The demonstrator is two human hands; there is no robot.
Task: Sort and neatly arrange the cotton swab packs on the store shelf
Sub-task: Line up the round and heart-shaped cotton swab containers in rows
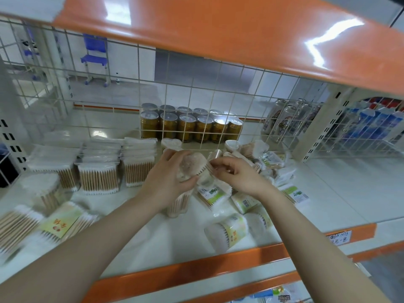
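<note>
Near the middle of the shelf (328,184), the left hand (168,178) grips a round cotton swab pack (192,166) held above the surface. The right hand (236,178) pinches the pack's clear wrapper at its right side. Neat stacks of flat swab packs (98,167) stand toward the back left corner, and loose packs (227,231) lie near the front edge.

You get bright, even overhead light; white glare streaks the orange shelf (218,29) above. Below that shelf, shadows are faint and soft. Wide-angle bending curves its edge, and swab packs (19,228) at lower left smear with motion blur.
</note>
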